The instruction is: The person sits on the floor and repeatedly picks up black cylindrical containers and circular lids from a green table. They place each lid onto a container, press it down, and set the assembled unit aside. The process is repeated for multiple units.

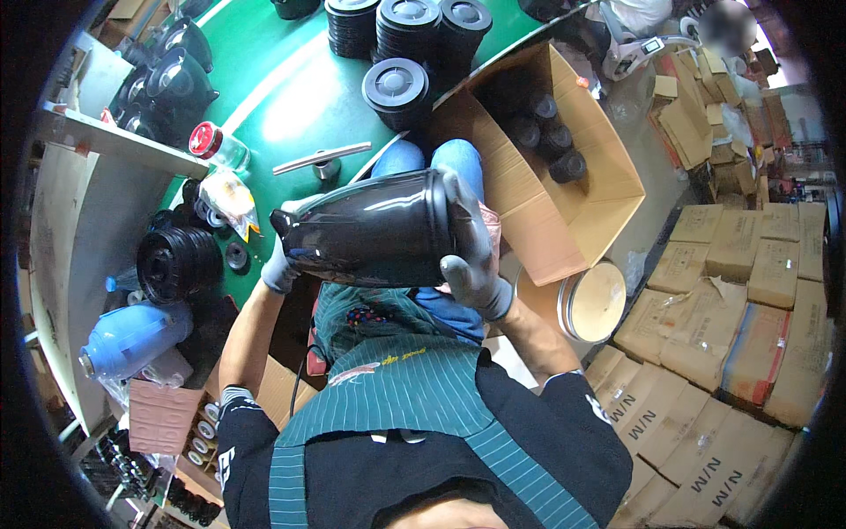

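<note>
A glossy black jug-shaped plastic container (366,231) lies sideways across my lap, its pointed, spout-like end toward the left and its wide rim toward the right. My left hand (278,263), in a grey glove, holds the narrow end, with most of its fingers hidden behind the container. At the wide end, my right hand (474,251), also gloved, is pressed along the rim with its thumb low and its fingers reaching up. Just beyond the container, a metal bar on a round dark base (322,160) stands on the green table (282,106).
Stacked black round lids (396,84) stand at the table's far side. An open cardboard box (608,198) to the right holds several dark round parts. On the left are a red-lidded jar (208,141), black discs (172,264) and a blue bottle (137,339). Cartons (696,331) fill the right side.
</note>
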{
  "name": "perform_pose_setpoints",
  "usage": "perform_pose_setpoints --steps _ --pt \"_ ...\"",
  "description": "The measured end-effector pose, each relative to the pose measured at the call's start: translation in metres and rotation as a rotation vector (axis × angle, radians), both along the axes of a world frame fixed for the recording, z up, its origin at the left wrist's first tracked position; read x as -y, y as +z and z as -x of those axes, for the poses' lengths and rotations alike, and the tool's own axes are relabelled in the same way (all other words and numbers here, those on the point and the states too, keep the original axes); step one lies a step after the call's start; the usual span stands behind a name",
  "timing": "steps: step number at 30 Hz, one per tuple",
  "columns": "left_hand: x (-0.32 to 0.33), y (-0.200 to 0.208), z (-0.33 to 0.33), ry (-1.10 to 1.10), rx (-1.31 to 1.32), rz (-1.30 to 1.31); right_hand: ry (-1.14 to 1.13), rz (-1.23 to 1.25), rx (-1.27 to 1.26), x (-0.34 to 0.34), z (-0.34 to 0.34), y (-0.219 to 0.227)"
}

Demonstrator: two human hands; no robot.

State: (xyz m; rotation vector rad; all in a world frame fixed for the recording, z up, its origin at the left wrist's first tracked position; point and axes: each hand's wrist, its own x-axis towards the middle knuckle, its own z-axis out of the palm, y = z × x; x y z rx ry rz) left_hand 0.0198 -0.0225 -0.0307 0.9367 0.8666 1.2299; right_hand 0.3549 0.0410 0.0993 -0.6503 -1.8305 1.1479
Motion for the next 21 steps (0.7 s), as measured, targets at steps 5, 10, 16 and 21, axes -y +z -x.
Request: perform_pose_setpoints --steps 5,10,16,21 --pt "-0.001 0.001 -0.018 -0.346 0.303 0.262 0.083 -0.482 0.128 -0.013 -0.004 0.024" --pt "0.009 0.025 -0.029 -0.175 -0.19 -0.057 0.177 -0.267 0.039 -0.031 -0.009 0.046" --pt "-0.014 0.149 -0.036 0.244 -1.176 -0.602 0.146 0.627 0.02 -0.032 -0.022 -0.013" --pt "0.038 0.038 0.002 0.192 -0.093 0.109 0.148 -0.159 0.18 -0.021 -0.021 0.004"
